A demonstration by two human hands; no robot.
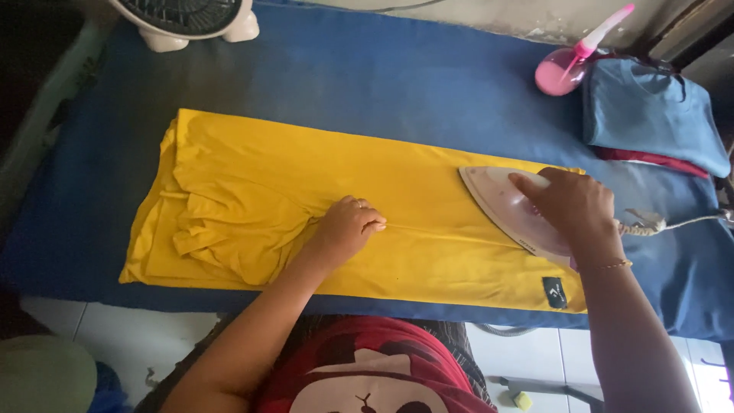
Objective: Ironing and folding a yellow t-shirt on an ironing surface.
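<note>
- A yellow garment (306,164) lay folded lengthwise across a blue padded ironing surface (367,73), stretching from the left part of the surface to near its right end.
- The left hand (345,227) rested on the middle of the garment, fingers curled together and pressed down onto a fold line in the cloth; it seemed to pinch the fold, though the fingertips were tucked under and hard to see.
- Left of that hand, the cloth bunched into loose, rumpled folds (222,233).
- The right hand (572,203) was wrapped around the handle of a white electric iron (508,206), gripping it firmly.
- The iron sat flat on the right part of the garment, its pointed tip aimed left toward the other hand, with a stretch of smooth cloth between them.
- A thin bracelet (608,265) circled the right wrist.
- The iron's cord (673,222) trailed off to the right across the blue surface.
- A small dark label (555,292) showed at the garment's lower right corner, just below the iron.
- A pink spray bottle (569,65) lay at the far right of the surface, touching a stack of folded clothes (657,115), blue on top.
- The base of a white fan (191,23) stood at the far left edge.
</note>
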